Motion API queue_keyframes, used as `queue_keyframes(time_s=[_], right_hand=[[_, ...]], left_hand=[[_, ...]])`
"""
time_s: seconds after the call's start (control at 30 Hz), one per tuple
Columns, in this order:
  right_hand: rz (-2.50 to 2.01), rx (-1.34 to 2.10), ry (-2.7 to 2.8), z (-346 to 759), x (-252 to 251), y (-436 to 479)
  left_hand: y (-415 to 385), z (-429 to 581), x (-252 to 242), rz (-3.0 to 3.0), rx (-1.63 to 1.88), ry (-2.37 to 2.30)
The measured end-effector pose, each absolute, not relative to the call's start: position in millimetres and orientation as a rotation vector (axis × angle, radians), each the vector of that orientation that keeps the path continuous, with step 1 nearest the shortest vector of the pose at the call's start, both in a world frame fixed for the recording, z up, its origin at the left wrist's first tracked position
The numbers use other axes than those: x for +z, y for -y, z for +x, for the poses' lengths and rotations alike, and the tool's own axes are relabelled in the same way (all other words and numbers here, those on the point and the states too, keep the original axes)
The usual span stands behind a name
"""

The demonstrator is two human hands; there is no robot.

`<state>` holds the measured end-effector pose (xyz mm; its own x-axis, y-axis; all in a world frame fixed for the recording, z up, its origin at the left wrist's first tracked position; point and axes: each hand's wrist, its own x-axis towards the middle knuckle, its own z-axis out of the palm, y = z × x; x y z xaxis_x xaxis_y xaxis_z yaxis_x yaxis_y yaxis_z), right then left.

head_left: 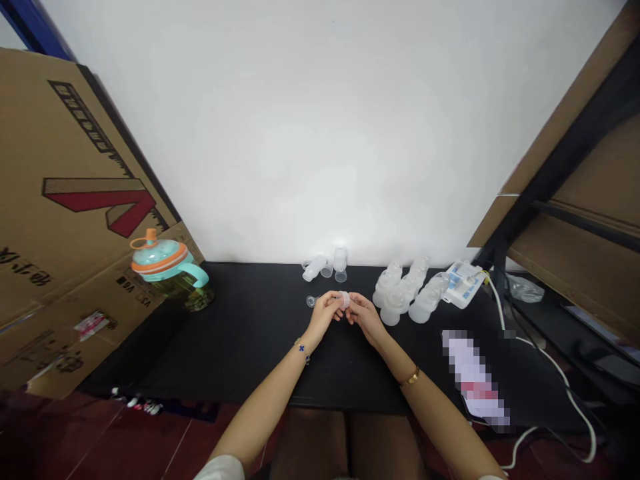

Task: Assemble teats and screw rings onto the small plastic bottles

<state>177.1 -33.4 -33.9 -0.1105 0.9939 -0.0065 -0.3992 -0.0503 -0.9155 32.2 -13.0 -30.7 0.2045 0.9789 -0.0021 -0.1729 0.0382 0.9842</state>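
My left hand (323, 315) and my right hand (363, 317) meet over the middle of the black table (240, 347), both pinching a small translucent plastic ring (345, 300). Part of the ring is hidden by my fingers. Just left of my left hand lies a small clear plastic piece (312, 301). Behind my hands stand clear plastic bottle parts (341, 264), with one bottle (315, 269) on its side. To the right of my right hand is a cluster of frosted plastic bottles (395, 299).
A teal-and-orange-lidded drink jug (167, 263) stands by a large cardboard box (75, 180) at the left. A white pump-like device (465, 284) with a white cable (555, 373) sits at the right, near a pixelated packet (473, 380). A white wall rises behind.
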Motion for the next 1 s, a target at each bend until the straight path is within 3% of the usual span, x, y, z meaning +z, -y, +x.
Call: queue_keyframes(time_s=[0.63, 1.0], right_hand=[[-0.988, 1.271, 1.069, 175.0, -28.6, 37.1], [-0.991, 1.318, 1.023, 175.2, -26.3, 37.6]], left_hand=[[16.0, 31.1, -26.0, 0.969, 1.017, -0.876], [13.7, 29.2, -29.4, 0.957, 1.013, -0.870]])
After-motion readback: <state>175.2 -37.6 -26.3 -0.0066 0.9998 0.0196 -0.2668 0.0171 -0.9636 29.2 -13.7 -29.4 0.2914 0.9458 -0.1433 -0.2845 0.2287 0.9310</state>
